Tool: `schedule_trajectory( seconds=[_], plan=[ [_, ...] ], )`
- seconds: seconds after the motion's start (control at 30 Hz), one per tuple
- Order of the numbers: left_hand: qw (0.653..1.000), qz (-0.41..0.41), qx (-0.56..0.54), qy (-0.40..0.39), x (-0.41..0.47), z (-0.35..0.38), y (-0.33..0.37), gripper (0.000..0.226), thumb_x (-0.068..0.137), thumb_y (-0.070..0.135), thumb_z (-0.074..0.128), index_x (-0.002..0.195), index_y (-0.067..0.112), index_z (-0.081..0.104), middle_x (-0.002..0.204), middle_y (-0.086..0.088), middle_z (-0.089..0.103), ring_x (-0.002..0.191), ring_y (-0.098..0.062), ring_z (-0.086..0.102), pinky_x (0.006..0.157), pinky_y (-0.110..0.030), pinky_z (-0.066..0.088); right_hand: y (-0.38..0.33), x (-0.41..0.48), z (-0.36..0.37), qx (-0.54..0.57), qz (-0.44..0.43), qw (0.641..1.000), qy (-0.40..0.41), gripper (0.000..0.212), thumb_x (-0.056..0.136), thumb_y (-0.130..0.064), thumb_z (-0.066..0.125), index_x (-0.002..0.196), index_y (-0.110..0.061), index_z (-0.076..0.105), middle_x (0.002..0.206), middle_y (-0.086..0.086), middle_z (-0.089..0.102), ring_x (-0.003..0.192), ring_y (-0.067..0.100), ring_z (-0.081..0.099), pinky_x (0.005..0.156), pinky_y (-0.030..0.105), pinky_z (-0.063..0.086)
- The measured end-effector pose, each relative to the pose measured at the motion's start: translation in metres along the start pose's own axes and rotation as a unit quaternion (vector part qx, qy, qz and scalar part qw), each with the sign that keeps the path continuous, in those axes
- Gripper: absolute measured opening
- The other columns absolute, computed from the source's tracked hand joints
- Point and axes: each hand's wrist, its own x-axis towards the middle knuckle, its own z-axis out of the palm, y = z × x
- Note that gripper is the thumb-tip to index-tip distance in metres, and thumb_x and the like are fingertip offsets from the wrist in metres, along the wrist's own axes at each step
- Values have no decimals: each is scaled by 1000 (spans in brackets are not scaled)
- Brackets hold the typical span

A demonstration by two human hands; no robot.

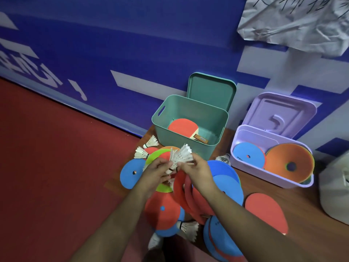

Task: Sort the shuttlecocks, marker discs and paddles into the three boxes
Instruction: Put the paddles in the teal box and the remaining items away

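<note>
The left hand [156, 173] and right hand [196, 168] meet above the pile, and both hold one bunch of shuttlecocks [184, 155]. The left fingers curl round the cork ends. The right fingertips pinch the bunch at the base of the feathers, which fan up between the hands. At least two are in the bunch; an exact count cannot be made.

Just behind the hands stands the green box [170, 137], with one red paddle [182, 126] lying in it and its lid [211, 89] propped against the blue wall [113, 44]. To the right is the purple box [268, 174], holding a blue disc [248, 156] and a stack topped by an orange disc [290, 161]. Its lid [279, 112] leans behind it.

Under the hands and forearms lies a heap of discs. A blue one [131, 173] is at the left and a green one [156, 155] is beside the left fingers. A red one [162, 210] lies under the left forearm. More blue ones lie right of the right wrist [226, 180] and below it [221, 239]. The arms hide part of the heap, so the discs cannot be counted.

Four loose shuttlecocks show. Two [151, 142] [141, 153] lie left of the green box, one [223, 159] lies between the boxes, and one [188, 228] lies between the forearms. A second paddle [266, 210] lies apart on the brown board [283, 188], right of the right arm.

A pale thing [334, 193] sits at the right edge, and a crumpled grey sheet [294, 21] hangs above.
</note>
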Motion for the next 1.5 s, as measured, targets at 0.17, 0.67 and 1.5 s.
schedule_trajectory(
  seconds=[0.17, 0.67, 1.5],
  plan=[
    [996, 12, 75, -37, 28, -40, 17, 15, 93, 29, 62, 102, 18, 66, 98, -4, 69, 90, -17, 64, 77, -28, 52, -4, 14, 21, 40, 34, 998, 43, 7, 85, -2, 71, 85, -8, 66, 77, 19, 70, 70, 26, 62, 67, 37, 51],
    [795, 182, 576, -47, 188, -185, 10, 45, 70, 12, 74, 114, 13, 65, 117, -6, 58, 107, -32, 57, 91, -36, 45, 8, 61, 108, -97, 72, 978, 169, 19, 86, -15, 72, 74, -14, 58, 55, -13, 55, 49, 4, 44, 52, 22, 37],
    [940, -120, -286, -145, 133, -176, 56, 38, 87, 9, 57, 121, 27, 52, 123, -12, 65, 113, -30, 61, 80, -38, 55, -32, 81, 161, -75, 8, 981, 178, 6, 88, -14, 71, 88, -12, 66, 75, -6, 70, 67, 2, 60, 64, 16, 45]
  ],
)
